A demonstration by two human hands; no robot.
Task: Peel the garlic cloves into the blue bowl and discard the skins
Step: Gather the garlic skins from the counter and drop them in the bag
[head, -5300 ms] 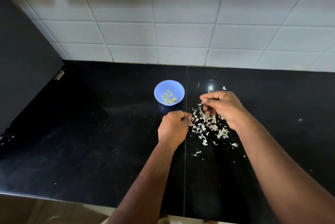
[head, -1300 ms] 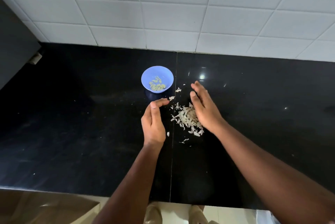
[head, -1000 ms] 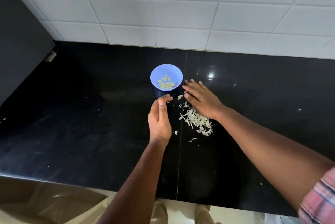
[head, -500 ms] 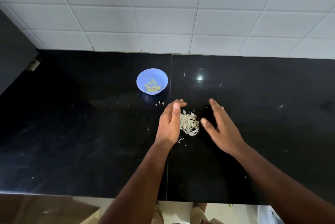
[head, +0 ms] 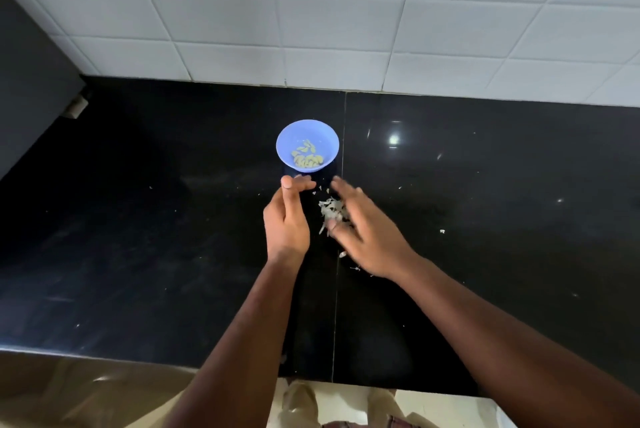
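Nearest, both forearms reach over the black counter [head: 138, 254], the left hand [head: 287, 219] standing on edge with straight fingers and holding nothing, the right hand [head: 367, 237] spread flat, fingers loose, against the little heap of garlic skins [head: 331, 212] between them. To gather well, I judge the right should sweep low along the surface toward the left palm, which acts as a wall, so no flakes slip past. Stray bits [head: 442, 231] lie further right. Beyond, the blue bowl [head: 287, 141] holds the peeled cloves [head: 307, 159].
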